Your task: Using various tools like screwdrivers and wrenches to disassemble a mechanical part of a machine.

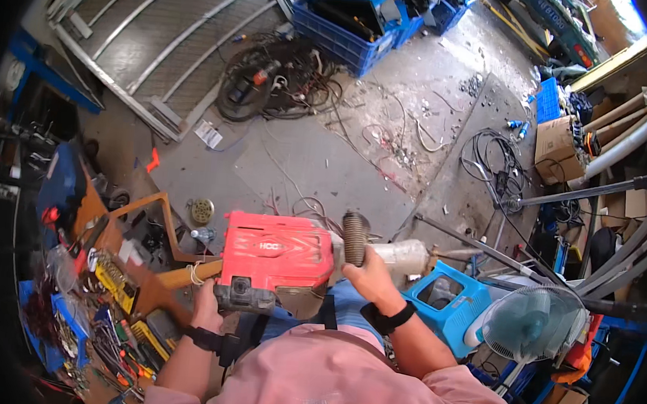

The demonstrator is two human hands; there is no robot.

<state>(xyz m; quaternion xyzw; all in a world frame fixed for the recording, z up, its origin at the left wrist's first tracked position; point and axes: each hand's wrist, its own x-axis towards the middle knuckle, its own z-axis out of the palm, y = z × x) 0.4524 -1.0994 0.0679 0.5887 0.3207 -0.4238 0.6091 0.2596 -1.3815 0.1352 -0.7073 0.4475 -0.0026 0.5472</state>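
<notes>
A red demolition hammer (278,251) lies crosswise in front of my body, its grey metal nose (403,255) pointing right. My right hand (375,283) is closed round the base of its ribbed, dark side handle (355,239), which stands up from the front of the housing. At the rear left end, beside a black lower corner, my left hand (207,308) holds the hammer; its fingers are mostly hidden behind the housing. Dark straps circle both wrists.
A turquoise plastic stool (448,303) and a fan (533,322) stand close on my right. Hand tools crowd a bench (144,306) on my left. Coiled cables (272,80) lie ahead on the floor, near blue crates (344,40). Metal bars (479,256) reach in from the right.
</notes>
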